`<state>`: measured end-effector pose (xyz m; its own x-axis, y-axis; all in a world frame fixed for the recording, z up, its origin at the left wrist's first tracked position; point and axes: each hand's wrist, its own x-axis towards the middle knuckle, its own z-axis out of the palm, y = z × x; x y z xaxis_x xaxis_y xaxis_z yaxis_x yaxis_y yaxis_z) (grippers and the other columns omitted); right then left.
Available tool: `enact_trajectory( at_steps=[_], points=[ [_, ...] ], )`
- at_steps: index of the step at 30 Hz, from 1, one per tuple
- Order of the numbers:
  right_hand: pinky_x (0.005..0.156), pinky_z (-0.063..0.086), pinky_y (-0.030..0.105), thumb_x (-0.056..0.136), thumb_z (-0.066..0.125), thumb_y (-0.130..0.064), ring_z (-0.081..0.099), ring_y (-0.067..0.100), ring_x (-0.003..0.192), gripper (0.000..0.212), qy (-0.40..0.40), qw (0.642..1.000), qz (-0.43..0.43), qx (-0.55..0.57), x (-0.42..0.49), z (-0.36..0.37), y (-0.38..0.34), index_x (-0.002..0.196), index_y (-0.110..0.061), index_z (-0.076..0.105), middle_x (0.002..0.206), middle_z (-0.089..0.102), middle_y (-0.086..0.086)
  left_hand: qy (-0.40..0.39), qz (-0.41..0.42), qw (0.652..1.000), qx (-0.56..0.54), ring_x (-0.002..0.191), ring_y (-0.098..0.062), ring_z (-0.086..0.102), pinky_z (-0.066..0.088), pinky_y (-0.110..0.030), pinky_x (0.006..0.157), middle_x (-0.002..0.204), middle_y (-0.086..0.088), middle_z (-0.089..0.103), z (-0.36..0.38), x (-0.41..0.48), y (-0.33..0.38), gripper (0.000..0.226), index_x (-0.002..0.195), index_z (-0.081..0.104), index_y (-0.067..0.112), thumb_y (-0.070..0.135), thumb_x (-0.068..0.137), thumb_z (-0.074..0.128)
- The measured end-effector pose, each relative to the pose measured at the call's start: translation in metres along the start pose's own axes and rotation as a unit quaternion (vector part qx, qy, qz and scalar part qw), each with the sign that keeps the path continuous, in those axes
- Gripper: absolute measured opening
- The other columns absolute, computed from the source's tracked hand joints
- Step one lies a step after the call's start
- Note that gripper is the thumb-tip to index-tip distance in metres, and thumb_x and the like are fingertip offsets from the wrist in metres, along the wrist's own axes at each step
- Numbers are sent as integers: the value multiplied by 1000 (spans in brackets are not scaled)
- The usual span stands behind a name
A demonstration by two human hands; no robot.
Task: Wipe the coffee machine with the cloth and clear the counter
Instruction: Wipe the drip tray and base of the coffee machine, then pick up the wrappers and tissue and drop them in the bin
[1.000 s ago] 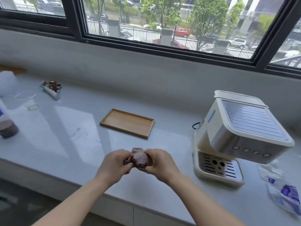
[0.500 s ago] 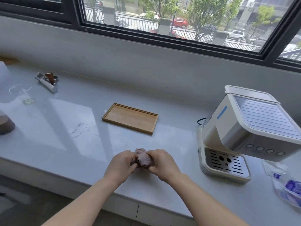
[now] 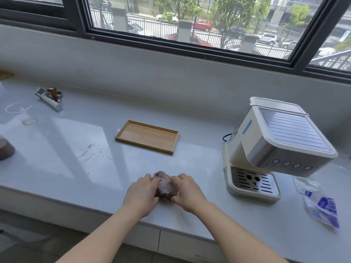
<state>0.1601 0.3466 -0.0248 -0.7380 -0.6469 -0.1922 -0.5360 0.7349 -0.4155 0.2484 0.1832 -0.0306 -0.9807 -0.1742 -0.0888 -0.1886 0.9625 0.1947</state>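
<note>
While the left hand (image 3: 141,194) and right hand (image 3: 187,192) both grip the crumpled cloth (image 3: 164,184), held down on the counter (image 3: 76,168) well left of the coffee machine (image 3: 275,149), the step looks like bunching it into a pad. Better to turn a flat, clean face outward and keep one firm hold before reaching for the machine. Farther back, left of the machine, lies a wooden tray (image 3: 147,136); farthest left, small tools (image 3: 49,97) await clearing

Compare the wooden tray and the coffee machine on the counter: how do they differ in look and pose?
The wooden tray is flat, low and brown; the coffee machine stands tall, cream and silver. The tray is plain wood; the machine carries buttons and a slotted drip grille. Both rest on the counter.
</note>
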Motion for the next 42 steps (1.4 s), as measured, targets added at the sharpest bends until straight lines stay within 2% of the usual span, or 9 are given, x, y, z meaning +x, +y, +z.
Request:
enact_trajectory(
  at_steps=[4,8,13,17,21,27,34,37,42],
  points=[
    [101,42,33,86,66,-29,41,25,126,64,24,1000,15,1,-18,-19,6,145,-26,42,137,47,2,35,5,999,24,102,-24,51,38,-35,77,117,0,49,-17,-3,15,45,130,45,25,38,88,50],
    [103,41,34,91,62,-36,37,24,130,62,41,999,22,-22,-40,-37,14,148,-26,37,142,44,1,37,10,998,44,111,-23,49,43,-36,85,124,0,47,-33,-5,36,45,133,42,26,39,90,47],
    [103,42,38,92,59,-41,37,25,130,61,66,996,40,-31,-70,-59,26,147,-26,36,142,45,0,57,29,997,40,117,-24,47,42,-37,90,129,-3,48,-48,-7,69,44,132,44,20,42,94,41],
    [104,42,38,93,58,-42,38,26,131,60,87,994,47,-40,-98,-77,40,147,-26,37,142,46,1,64,53,995,48,114,-25,47,43,-38,89,126,-4,47,-53,-11,100,45,131,41,20,42,92,44],
    [104,41,40,94,57,-43,37,25,133,62,102,992,63,-48,-130,-94,60,149,-26,34,144,45,1,61,72,994,54,121,-26,45,42,-40,90,131,-4,45,-54,-19,135,51,135,38,21,48,92,46],
    [98,44,39,93,57,-44,40,26,127,60,122,987,97,-47,-182,-115,96,147,-27,36,138,48,1,59,101,991,57,126,-26,42,40,-41,96,138,-6,42,-53,-35,199,53,138,36,22,49,93,45],
    [100,45,45,92,58,-43,41,29,129,59,139,980,129,-54,-250,-136,151,145,-26,39,138,49,4,64,133,988,55,124,-25,42,41,-40,96,133,-5,45,-46,-53,281,50,134,40,21,47,92,45],
    [100,44,43,92,57,-41,40,28,128,59,143,978,143,-53,-275,-144,173,146,-26,38,138,49,4,69,152,985,49,118,-25,45,42,-38,91,126,-3,48,-41,-59,313,48,131,41,22,47,91,46],
    [99,43,41,93,57,-45,41,27,130,61,152,971,175,-53,-308,-157,206,148,-28,37,140,49,3,63,186,980,42,118,-25,46,41,-38,93,124,-2,48,-36,-60,356,49,133,42,21,46,91,47]
  ],
)
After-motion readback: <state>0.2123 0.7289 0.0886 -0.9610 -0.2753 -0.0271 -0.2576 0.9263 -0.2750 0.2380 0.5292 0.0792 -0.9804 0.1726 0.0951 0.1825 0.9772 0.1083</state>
